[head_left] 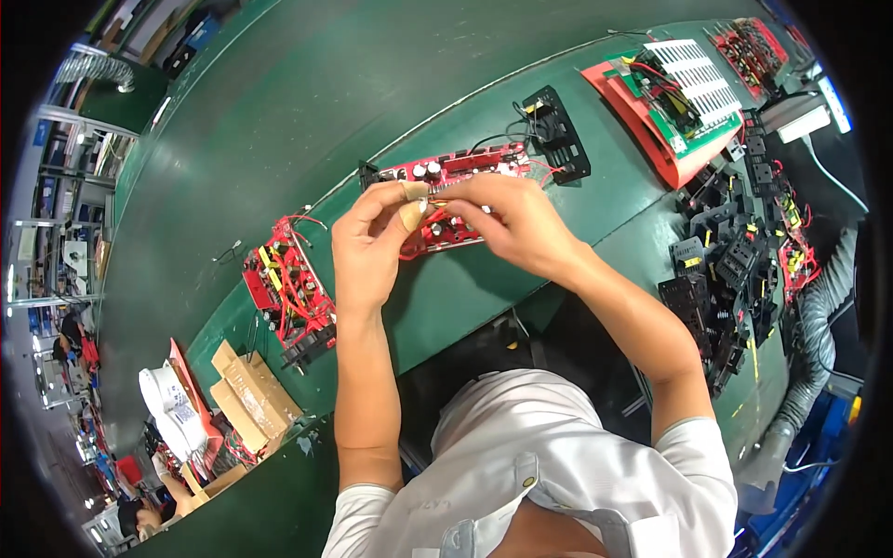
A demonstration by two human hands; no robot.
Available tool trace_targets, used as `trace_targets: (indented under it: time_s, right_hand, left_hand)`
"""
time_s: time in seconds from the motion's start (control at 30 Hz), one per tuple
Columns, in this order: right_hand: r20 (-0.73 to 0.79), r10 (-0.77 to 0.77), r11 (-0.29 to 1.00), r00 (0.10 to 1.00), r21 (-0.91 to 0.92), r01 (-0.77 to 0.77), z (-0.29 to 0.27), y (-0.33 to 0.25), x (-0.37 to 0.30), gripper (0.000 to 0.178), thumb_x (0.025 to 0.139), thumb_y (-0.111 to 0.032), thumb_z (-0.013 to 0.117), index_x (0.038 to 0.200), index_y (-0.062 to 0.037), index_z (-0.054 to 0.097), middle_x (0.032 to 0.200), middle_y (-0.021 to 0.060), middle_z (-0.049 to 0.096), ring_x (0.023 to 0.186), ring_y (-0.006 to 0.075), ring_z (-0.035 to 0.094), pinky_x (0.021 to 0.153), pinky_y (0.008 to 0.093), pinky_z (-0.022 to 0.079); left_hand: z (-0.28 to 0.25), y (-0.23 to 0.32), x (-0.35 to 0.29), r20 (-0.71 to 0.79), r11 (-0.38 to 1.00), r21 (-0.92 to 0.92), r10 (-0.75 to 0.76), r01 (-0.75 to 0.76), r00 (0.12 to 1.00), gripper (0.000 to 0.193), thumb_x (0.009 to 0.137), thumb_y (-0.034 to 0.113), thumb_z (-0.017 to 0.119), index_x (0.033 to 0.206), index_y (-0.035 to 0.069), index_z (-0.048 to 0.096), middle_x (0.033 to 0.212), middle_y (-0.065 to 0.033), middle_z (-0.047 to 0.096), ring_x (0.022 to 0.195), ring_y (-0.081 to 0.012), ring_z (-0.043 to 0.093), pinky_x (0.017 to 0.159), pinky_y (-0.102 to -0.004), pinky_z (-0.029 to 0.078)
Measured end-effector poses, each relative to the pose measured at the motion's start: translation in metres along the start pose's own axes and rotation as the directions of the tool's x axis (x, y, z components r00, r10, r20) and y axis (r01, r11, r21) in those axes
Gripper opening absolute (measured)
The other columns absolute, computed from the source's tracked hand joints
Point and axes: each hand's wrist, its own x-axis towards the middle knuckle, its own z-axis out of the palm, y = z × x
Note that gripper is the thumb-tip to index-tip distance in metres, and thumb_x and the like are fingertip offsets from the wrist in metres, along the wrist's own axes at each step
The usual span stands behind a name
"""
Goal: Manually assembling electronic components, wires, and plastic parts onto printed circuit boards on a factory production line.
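Note:
My left hand (367, 244), tan covers on its thumb and a fingertip, pinches a small white connector (423, 205). My right hand (514, 218) meets it from the other side, its thumb and fingers closed on thin wires (443, 198) that run to the connector. Directly beneath both hands lies a long red circuit board (456, 167) with capacitors and red leads, partly hidden by them. Black wires link that board to a black slotted panel (558, 135) at its right end. Another red board (288, 279) with yellow parts rests left of my left forearm.
Many black plastic housings (716, 251) are heaped at the right. Green boards and a white slotted piece (699, 79) sit on a red-orange holder (665, 153). White spools (172, 409) and a cardboard box (251, 395) stand lower left, near another person's arm (169, 479). A ducting hose (809, 353) hangs right.

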Motion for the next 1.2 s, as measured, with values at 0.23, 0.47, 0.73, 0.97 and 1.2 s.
trace_targets:
  time_s: [0.23, 0.47, 0.73, 0.97, 1.2]
  right_hand:
    - [0.047, 0.121, 0.982, 0.992, 0.141, -0.127, -0.013, 0.004, 0.009, 0.022, 0.091, -0.009, 0.067, 0.111, 0.0009, 0.068, 0.097, 0.0103, 0.070, 0.091, 0.0184, 0.066, 0.082, 0.0315, 0.051]
    - [0.061, 0.565, 0.728, 0.823, 0.433, -0.531, -0.018, 0.011, -0.008, 0.018, 0.092, -0.019, 0.070, 0.096, -0.0017, 0.068, 0.088, 0.0041, 0.066, 0.073, 0.0069, 0.058, 0.060, 0.0224, 0.044]
    - [0.509, 0.436, 0.384, 0.742, 0.641, -0.665, -0.028, 0.027, 0.001, 0.013, 0.092, -0.016, 0.070, 0.092, -0.0032, 0.067, 0.081, 0.0013, 0.067, 0.063, 0.0048, 0.056, 0.053, 0.0187, 0.040]
    - [0.453, 0.435, 0.640, 0.778, 0.452, -0.621, -0.039, 0.017, 0.016, 0.014, 0.091, -0.018, 0.070, 0.087, -0.0043, 0.067, 0.076, -0.0009, 0.066, 0.066, 0.0044, 0.058, 0.055, 0.0190, 0.041]
    - [0.184, 0.362, 0.932, 0.914, -0.078, -0.354, -0.065, 0.025, 0.016, 0.016, 0.090, -0.013, 0.068, 0.093, 0.0031, 0.067, 0.076, 0.0017, 0.064, 0.072, 0.0065, 0.058, 0.065, 0.0237, 0.046]
  left_hand:
    - [0.001, -0.004, 0.014, 0.042, 0.980, -0.151, -0.124, 0.129, 0.991, 0.022, 0.089, -0.005, 0.065, 0.111, -0.003, 0.066, 0.106, -0.0079, 0.068, 0.097, -0.0154, 0.066, 0.089, -0.0291, 0.054]
    - [0.011, -0.001, 0.011, -0.015, 0.937, -0.299, -0.193, 0.179, 0.981, 0.022, 0.090, -0.005, 0.064, 0.111, -0.003, 0.065, 0.105, -0.0083, 0.067, 0.095, -0.0176, 0.068, 0.084, -0.0293, 0.057]
    - [0.027, -0.006, -0.012, 0.056, 0.926, -0.235, -0.290, 0.295, 0.955, 0.029, 0.089, -0.006, 0.064, 0.118, -0.005, 0.061, 0.106, -0.0102, 0.066, 0.096, -0.0203, 0.069, 0.084, -0.0289, 0.056]
    - [0.030, -0.010, -0.008, 0.026, 0.971, -0.086, -0.222, 0.223, 0.975, 0.028, 0.090, -0.005, 0.063, 0.118, -0.003, 0.063, 0.108, -0.0095, 0.066, 0.096, -0.0159, 0.067, 0.084, -0.0269, 0.056]
    - [0.038, -0.012, 0.003, 0.231, 0.553, 0.747, 0.305, -0.369, 0.924, 0.025, 0.078, 0.014, 0.077, 0.099, 0.003, 0.071, 0.113, -0.0148, 0.058, 0.104, -0.0342, 0.056, 0.088, -0.0458, 0.045]
